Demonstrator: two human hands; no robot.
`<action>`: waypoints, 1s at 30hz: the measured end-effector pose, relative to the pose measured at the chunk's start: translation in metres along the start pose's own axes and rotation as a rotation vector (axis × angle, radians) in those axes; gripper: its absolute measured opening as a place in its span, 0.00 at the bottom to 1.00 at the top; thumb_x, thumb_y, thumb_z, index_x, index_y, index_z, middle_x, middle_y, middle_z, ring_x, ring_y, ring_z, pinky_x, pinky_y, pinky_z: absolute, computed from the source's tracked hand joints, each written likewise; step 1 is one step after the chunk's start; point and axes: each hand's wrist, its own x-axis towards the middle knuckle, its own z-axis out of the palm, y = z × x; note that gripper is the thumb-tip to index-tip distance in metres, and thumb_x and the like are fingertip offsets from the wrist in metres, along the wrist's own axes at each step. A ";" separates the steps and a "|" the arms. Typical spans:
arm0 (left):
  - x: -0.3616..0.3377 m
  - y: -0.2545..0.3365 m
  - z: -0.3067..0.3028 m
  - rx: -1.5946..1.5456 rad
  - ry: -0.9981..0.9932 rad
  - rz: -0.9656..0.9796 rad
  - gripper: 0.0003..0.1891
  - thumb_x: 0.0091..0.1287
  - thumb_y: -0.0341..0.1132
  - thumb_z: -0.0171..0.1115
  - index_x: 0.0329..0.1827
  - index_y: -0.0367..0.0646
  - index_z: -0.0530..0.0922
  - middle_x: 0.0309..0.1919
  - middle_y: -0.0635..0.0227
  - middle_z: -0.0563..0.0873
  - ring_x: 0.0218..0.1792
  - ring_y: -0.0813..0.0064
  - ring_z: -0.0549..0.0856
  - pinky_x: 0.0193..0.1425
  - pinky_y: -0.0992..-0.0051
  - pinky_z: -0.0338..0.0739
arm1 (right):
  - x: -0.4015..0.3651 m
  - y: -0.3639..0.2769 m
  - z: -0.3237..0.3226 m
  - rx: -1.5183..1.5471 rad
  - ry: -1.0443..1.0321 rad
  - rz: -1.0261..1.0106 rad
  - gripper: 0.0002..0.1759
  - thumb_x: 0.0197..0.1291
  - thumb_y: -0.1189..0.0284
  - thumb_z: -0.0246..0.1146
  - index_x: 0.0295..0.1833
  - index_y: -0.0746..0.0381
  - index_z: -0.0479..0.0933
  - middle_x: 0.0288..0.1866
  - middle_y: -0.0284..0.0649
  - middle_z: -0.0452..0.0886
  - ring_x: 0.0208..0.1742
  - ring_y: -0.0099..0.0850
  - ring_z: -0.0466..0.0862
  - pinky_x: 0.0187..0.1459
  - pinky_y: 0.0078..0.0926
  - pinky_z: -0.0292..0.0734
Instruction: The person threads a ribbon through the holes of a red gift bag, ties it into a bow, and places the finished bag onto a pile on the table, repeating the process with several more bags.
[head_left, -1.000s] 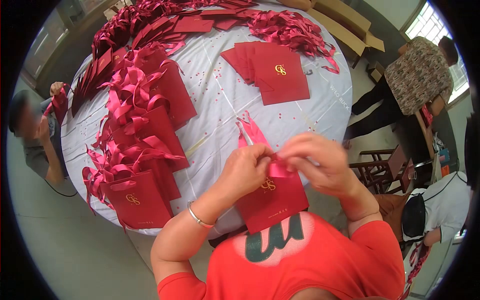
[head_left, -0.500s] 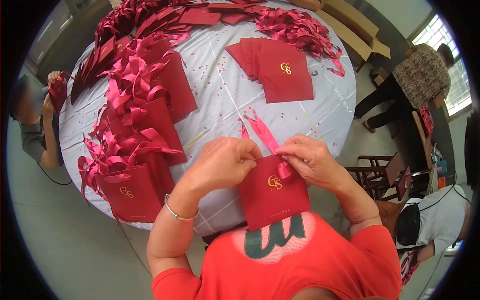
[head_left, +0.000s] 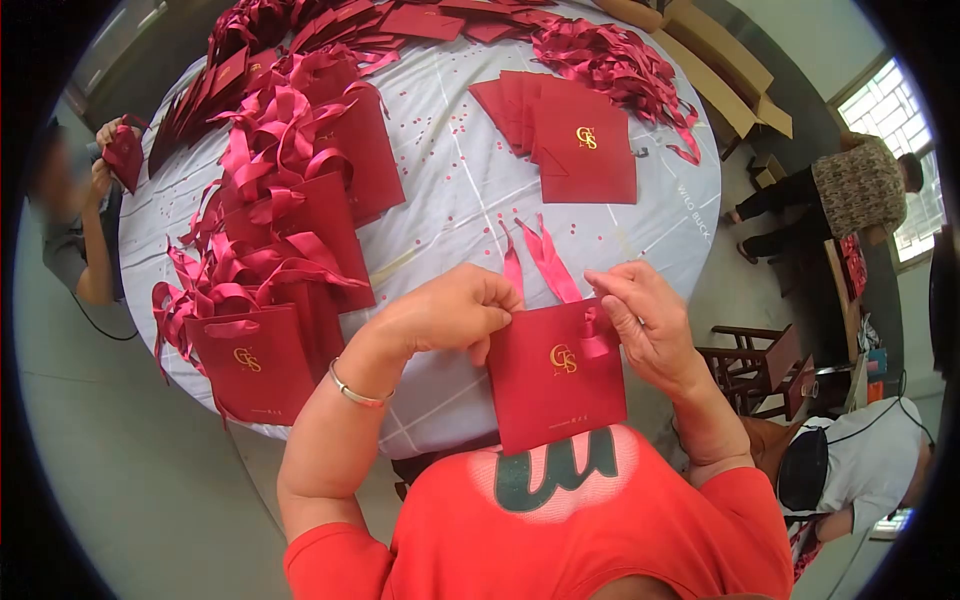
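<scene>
A dark red paper gift bag (head_left: 540, 385) with a gold monogram is held upright, close to my red shirt. My left hand (head_left: 465, 310) pinches its top left corner. At the top right corner, my right hand (head_left: 650, 325) has bent fingers and its thumb against the bag's edge; part of the grip is hidden. A pink ribbon (head_left: 550, 262) rises behind the bag's top edge and lies toward the table. One short ribbon end (head_left: 593, 340) hangs down the front, right of the monogram.
Rows of red bags with ribbon handles (head_left: 255, 365) stand on the left of the round white-clothed table (head_left: 450, 240). Flat bags (head_left: 587, 155) and a ribbon heap (head_left: 625, 75) lie farther back. A person (head_left: 75, 200) holds a bag at left; other people are at right.
My right fingers have moved off the ribbon near the hole to the bag's right edge, and the ribbon end now hangs at the front. My left hand keeps its pinch.
</scene>
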 end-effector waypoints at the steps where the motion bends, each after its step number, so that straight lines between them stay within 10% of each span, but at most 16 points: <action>1: 0.000 0.000 0.000 -0.035 -0.004 -0.024 0.09 0.70 0.26 0.52 0.48 0.36 0.80 0.28 0.74 0.83 0.19 0.86 0.81 0.22 0.83 0.68 | 0.001 -0.004 -0.001 0.003 -0.030 -0.018 0.12 0.58 0.83 0.65 0.48 0.68 0.82 0.35 0.44 0.82 0.34 0.37 0.82 0.37 0.30 0.77; 9: -0.001 -0.002 -0.004 -0.143 -0.052 -0.004 0.09 0.69 0.29 0.51 0.44 0.39 0.80 0.29 0.72 0.84 0.21 0.82 0.83 0.24 0.82 0.69 | 0.008 -0.011 0.015 -0.023 -0.074 -0.239 0.13 0.45 0.84 0.71 0.39 0.63 0.83 0.31 0.41 0.82 0.31 0.38 0.82 0.35 0.30 0.76; 30: -0.005 0.005 0.002 -0.181 -0.018 0.006 0.11 0.65 0.26 0.49 0.43 0.35 0.79 0.31 0.65 0.85 0.24 0.75 0.87 0.25 0.80 0.75 | 0.010 -0.029 0.030 -0.262 -0.242 -0.235 0.07 0.48 0.78 0.69 0.31 0.64 0.76 0.28 0.42 0.77 0.28 0.39 0.81 0.30 0.36 0.77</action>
